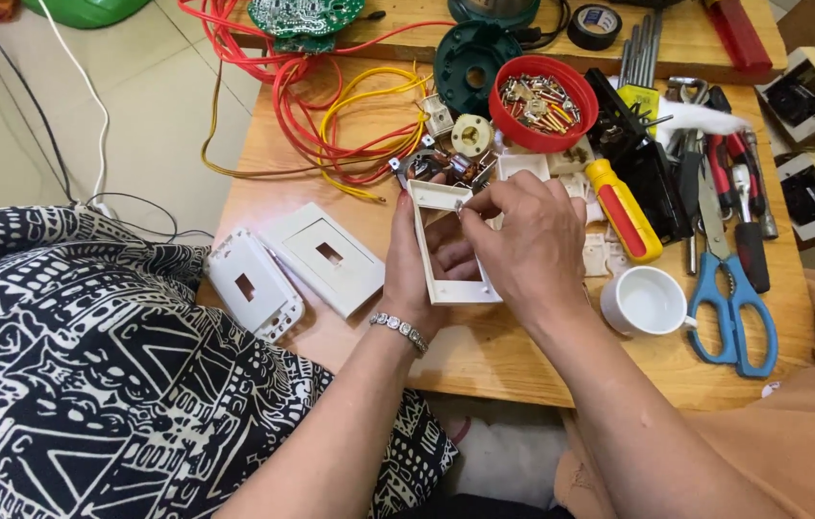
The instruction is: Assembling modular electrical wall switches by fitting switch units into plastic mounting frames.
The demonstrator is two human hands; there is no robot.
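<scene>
My left hand (409, 274) holds a white rectangular plastic frame (438, 197) upright over the wooden table (484, 356), gripping its left side; a beaded bracelet sits on that wrist. My right hand (523, 245) covers the frame's right side, with thumb and fingertips pinched at its upper right corner. What the fingertips pinch is too small to tell. The lower edge of the frame shows below my right hand.
Two white switch cover plates (246, 284) (326, 258) lie to the left. A white cup (646, 300), blue scissors (734, 308), a red-and-yellow screwdriver (622, 210), pliers, a red bowl of small parts (542, 101) and tangled red and yellow wires (331, 125) crowd the table.
</scene>
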